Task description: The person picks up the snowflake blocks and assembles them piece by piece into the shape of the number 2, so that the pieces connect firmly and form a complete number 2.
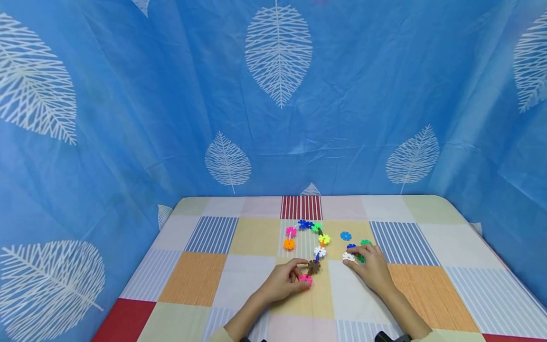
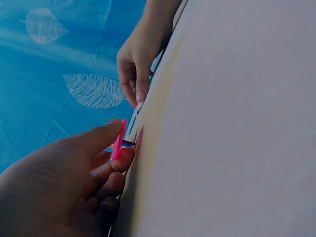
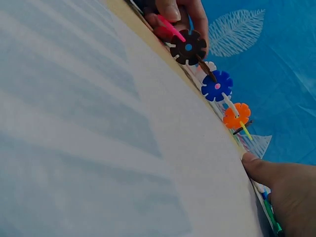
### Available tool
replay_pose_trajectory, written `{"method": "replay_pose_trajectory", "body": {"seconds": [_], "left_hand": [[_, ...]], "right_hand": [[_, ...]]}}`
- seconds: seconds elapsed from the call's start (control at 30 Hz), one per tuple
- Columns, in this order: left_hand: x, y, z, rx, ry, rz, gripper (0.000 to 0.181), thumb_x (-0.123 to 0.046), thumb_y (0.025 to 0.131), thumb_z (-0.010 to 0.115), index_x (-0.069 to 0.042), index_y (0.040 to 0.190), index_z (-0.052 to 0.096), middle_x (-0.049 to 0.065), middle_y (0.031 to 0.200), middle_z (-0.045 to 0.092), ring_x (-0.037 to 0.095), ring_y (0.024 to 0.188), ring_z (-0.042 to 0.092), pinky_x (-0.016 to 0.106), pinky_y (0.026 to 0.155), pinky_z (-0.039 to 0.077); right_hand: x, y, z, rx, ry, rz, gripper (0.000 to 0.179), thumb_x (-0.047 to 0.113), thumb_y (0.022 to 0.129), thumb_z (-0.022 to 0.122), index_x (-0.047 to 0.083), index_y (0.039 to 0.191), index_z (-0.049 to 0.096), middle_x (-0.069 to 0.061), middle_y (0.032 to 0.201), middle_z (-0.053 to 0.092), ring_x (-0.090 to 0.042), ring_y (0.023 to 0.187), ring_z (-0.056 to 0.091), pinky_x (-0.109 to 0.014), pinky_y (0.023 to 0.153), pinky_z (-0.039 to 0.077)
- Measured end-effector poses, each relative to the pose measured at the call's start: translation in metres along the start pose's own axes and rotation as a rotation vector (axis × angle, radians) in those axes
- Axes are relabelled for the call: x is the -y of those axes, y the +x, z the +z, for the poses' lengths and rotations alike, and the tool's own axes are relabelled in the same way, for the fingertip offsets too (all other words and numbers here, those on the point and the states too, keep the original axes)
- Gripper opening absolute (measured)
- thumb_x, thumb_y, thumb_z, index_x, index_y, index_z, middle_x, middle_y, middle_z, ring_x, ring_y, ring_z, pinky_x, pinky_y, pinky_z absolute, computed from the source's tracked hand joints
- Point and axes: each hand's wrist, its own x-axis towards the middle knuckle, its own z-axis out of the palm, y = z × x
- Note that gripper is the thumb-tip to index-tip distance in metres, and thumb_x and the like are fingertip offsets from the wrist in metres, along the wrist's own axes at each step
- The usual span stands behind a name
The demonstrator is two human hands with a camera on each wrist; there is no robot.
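My left hand (image 1: 279, 283) pinches a pink snowflake disc (image 1: 306, 280) between thumb and fingers. This disc is the near end of a curved chain of slotted plastic discs. Beside it in the chain is a brown disc (image 1: 314, 267), then a white disc (image 1: 320, 251), and the far end curls round to an orange disc (image 1: 289, 244). To the right, my right hand (image 1: 372, 267) has thumb and index finger at the edges of a loose white disc (image 1: 348, 256). In the left wrist view the pink disc (image 2: 119, 140) stands on edge between the fingertips.
Loose discs lie around the right hand: a light blue disc (image 1: 345, 235), a dark blue disc (image 1: 351, 246) and a green disc (image 1: 366, 242). A patchwork cloth (image 1: 252, 275) covers the table. Blue leaf-printed curtains (image 1: 333, 118) hang behind it and at both sides.
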Motion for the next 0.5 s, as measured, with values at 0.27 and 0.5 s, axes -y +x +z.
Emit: {"method": "replay_pose_trajectory", "body": {"seconds": [0.27,0.5], "left_hand": [[-0.004,0.002,0.002,-0.02,-0.529,-0.274,0.039,0.005,0.084,0.061,0.004,0.121,0.048,0.006,0.071,0.06,0.013,0.05,0.057,0.022,0.046,0.048],[-0.003,0.011,0.01,-0.042,-0.706,-0.317,0.029,0.003,0.09,0.054,0.007,0.118,0.048,0.008,0.07,0.061,0.012,0.051,0.058,0.019,0.047,0.048]], "right_hand": [[0.014,-0.001,0.005,-0.011,0.361,0.016,0.022,0.003,0.073,0.076,0.009,0.088,0.061,0.004,0.069,0.056,-0.004,0.055,0.047,-0.018,0.046,0.04],[0.04,-0.004,0.018,0.116,0.818,0.06,0.011,-0.001,0.083,0.065,-0.006,0.091,0.058,-0.019,0.076,0.062,-0.024,0.061,0.063,-0.033,0.054,0.054]]}}
